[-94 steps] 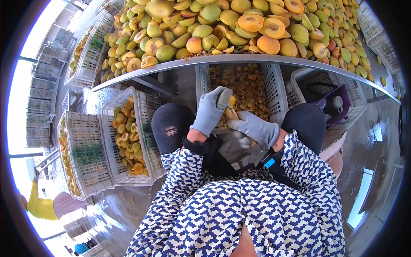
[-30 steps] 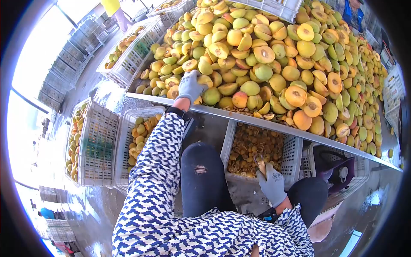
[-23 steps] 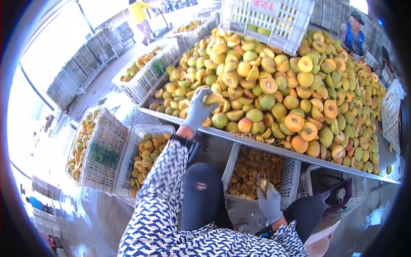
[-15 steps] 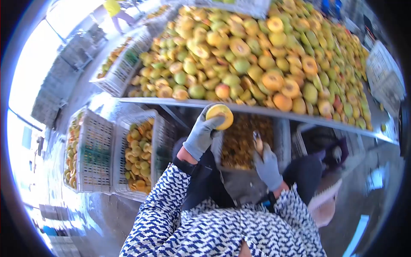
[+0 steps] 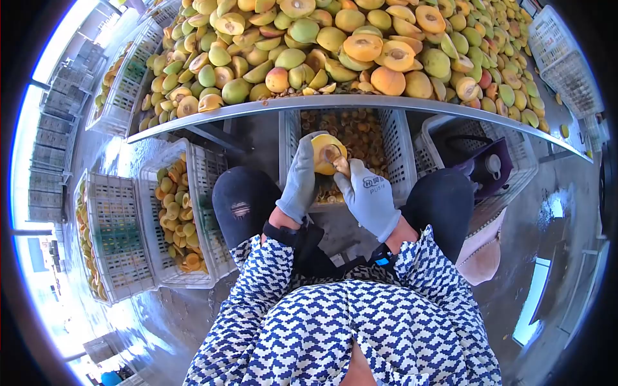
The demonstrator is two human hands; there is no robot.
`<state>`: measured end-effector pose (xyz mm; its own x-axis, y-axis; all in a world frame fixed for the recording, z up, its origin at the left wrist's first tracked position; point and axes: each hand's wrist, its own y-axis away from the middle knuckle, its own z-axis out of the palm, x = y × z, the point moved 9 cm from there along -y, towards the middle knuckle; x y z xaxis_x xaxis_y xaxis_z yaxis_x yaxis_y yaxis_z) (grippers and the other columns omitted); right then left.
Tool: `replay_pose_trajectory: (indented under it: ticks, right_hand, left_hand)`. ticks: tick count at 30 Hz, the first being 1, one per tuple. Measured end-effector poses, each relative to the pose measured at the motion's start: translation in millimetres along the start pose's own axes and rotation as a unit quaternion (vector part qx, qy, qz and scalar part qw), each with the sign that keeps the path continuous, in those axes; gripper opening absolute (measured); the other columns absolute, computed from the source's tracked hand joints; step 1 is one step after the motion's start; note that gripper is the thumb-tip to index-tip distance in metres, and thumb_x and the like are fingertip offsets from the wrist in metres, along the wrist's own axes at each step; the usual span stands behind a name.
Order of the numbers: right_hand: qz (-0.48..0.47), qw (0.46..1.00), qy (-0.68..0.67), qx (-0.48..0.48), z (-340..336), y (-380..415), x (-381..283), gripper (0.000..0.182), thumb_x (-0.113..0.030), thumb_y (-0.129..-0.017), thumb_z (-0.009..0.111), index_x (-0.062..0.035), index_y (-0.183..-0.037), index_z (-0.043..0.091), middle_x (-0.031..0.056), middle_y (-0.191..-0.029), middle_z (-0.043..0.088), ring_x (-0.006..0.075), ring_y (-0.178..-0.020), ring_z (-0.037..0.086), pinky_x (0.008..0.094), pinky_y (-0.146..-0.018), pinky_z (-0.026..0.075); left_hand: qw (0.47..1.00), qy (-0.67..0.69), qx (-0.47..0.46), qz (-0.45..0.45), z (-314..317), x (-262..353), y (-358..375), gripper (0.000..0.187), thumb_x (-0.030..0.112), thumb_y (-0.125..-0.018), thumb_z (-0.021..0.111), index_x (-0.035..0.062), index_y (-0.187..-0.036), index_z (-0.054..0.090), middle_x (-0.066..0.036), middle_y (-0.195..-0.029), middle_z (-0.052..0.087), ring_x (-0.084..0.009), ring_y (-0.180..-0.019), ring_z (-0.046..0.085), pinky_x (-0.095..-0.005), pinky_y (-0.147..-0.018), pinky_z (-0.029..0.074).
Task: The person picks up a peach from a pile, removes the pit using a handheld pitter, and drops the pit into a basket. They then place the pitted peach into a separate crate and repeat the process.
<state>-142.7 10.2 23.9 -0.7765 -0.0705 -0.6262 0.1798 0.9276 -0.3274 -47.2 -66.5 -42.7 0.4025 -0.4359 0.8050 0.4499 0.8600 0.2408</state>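
Fruit half held in the left hand, tool worked by the right

Cups a yellow-orange fruit half (image 5: 320,147) in the left hand (image 5: 300,180), gloved in light grey, fingers curled behind and thumb side at the rim, cut face turned toward the right. Pinches a short, tan-handled tool (image 5: 343,167) between thumb and fingers of the right hand (image 5: 373,199), in a matching printed glove, its tip against the brownish hollow of the cut face. Hides the exact shape of that tip.

Keeps both hands in front of the near edge of a metal-rimmed table (image 5: 360,103), between two knees in dark trousers (image 5: 243,209). Has on that table, close to the near edge and spreading back, a large heap of green, yellow and orange fruit, mostly halved (image 5: 386,51).

Shows under the near edge, seen beyond the hands, a pale plastic crate (image 5: 398,145) of small brown pieces (image 5: 360,132). Has two more slatted pale crates of fruit (image 5: 119,219) side by side off the table's near left corner, and, toward the near right, an open crate (image 5: 524,167) with a purple container (image 5: 502,151) in it.
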Motion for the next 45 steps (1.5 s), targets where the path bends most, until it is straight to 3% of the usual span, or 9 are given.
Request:
replay_pose_trajectory:
  ticks: [5,20,23,25,28,31,35,40,45]
  right_hand:
    - [0.017,1.000,0.005,-0.003,4.2,-0.5,3.2,0.022,-0.025,-0.086,0.059,-0.0058,-0.083,0.050,0.0127,-0.063,0.060,0.0295,-0.052,0.060,0.0365,-0.047,0.047]
    - [0.037,0.994,-0.075,-0.068,43.8,12.5,17.1,0.019,-0.017,-0.087,0.056,0.0004,-0.089,0.049,0.0219,-0.068,0.058,0.0374,-0.056,0.058,0.0413,-0.048,0.044]
    - [-0.006,0.979,-0.198,-0.057,31.0,10.8,5.8,0.022,-0.022,-0.090,0.052,-0.0009,-0.090,0.047,0.0162,-0.066,0.057,0.0285,-0.048,0.056,0.0346,-0.043,0.042]
    - [0.284,0.806,-0.430,-0.290,50.9,25.7,7.1,0.026,-0.029,-0.093,0.047,-0.0031,-0.090,0.047,0.0044,-0.062,0.051,0.0143,-0.041,0.050,0.0257,-0.038,0.038]
    - [0.323,0.748,-0.478,-0.329,47.2,32.1,0.5,0.031,-0.036,-0.093,0.045,-0.0048,-0.089,0.047,-0.0032,-0.061,0.044,0.0050,-0.041,0.042,0.0198,-0.036,0.034]
    - [0.346,0.694,-0.503,-0.381,49.8,39.4,3.1,0.029,-0.033,-0.093,0.046,-0.0039,-0.092,0.048,-0.0008,-0.062,0.046,0.0058,-0.040,0.042,0.0209,-0.035,0.035]
    - [0.331,0.741,-0.398,-0.428,41.4,38.7,6.4,0.028,-0.033,-0.093,0.046,-0.0053,-0.089,0.048,-0.0021,-0.059,0.045,0.0059,-0.039,0.041,0.0206,-0.034,0.034]
    - [0.391,0.523,-0.640,-0.406,53.2,59.3,-12.7,0.037,-0.045,-0.092,0.046,-0.0079,-0.085,0.048,-0.0058,-0.051,0.036,0.0041,-0.033,0.032,0.0194,-0.031,0.027]
    - [0.366,0.495,-0.681,-0.396,53.3,58.0,-26.9,0.037,-0.044,-0.093,0.043,-0.0088,-0.085,0.049,-0.0057,-0.053,0.038,0.0032,-0.035,0.034,0.0189,-0.033,0.030]
  left_hand:
    - [0.986,-0.136,-0.025,0.090,12.6,22.9,0.9,0.052,0.049,-0.092,0.039,0.0056,-0.118,0.050,-0.005,-0.104,0.057,-0.0129,-0.097,0.055,-0.0258,-0.086,0.044]
    - [0.962,-0.228,0.035,0.146,8.5,29.7,3.4,0.036,0.034,-0.093,0.050,0.0014,-0.105,0.059,-0.004,-0.094,0.060,-0.0097,-0.088,0.053,-0.0226,-0.079,0.043]
    - [0.958,-0.241,0.000,0.153,12.5,33.7,6.0,0.038,0.036,-0.092,0.051,0.0012,-0.104,0.060,-0.004,-0.093,0.061,-0.0089,-0.085,0.054,-0.0220,-0.077,0.043]
    - [0.958,-0.239,-0.015,0.155,14.0,34.3,7.1,0.039,0.037,-0.091,0.051,0.0011,-0.103,0.060,-0.003,-0.092,0.061,-0.0085,-0.084,0.054,-0.0217,-0.076,0.043]
    - [0.955,-0.251,-0.023,0.158,16.2,35.7,9.5,0.041,0.039,-0.091,0.052,0.0008,-0.103,0.060,-0.003,-0.091,0.061,-0.0080,-0.082,0.054,-0.0213,-0.074,0.044]
    - [0.955,-0.258,-0.025,0.145,16.4,35.9,12.0,0.042,0.040,-0.091,0.051,0.0007,-0.102,0.061,-0.003,-0.090,0.061,-0.0084,-0.081,0.054,-0.0218,-0.073,0.044]
    - [0.949,-0.289,-0.093,0.081,18.3,23.8,11.8,0.045,0.043,-0.090,0.050,0.0005,-0.100,0.061,-0.003,-0.087,0.061,-0.0087,-0.080,0.055,-0.0221,-0.072,0.044]
    - [0.940,-0.311,-0.126,0.065,24.8,24.7,13.8,0.046,0.044,-0.090,0.049,0.0005,-0.099,0.062,-0.003,-0.086,0.062,-0.0088,-0.079,0.055,-0.0219,-0.071,0.044]
    - [0.962,-0.242,-0.076,0.097,19.5,28.8,11.6,0.049,0.047,-0.090,0.049,0.0015,-0.101,0.061,-0.003,-0.087,0.062,-0.0086,-0.080,0.057,-0.0219,-0.070,0.045]
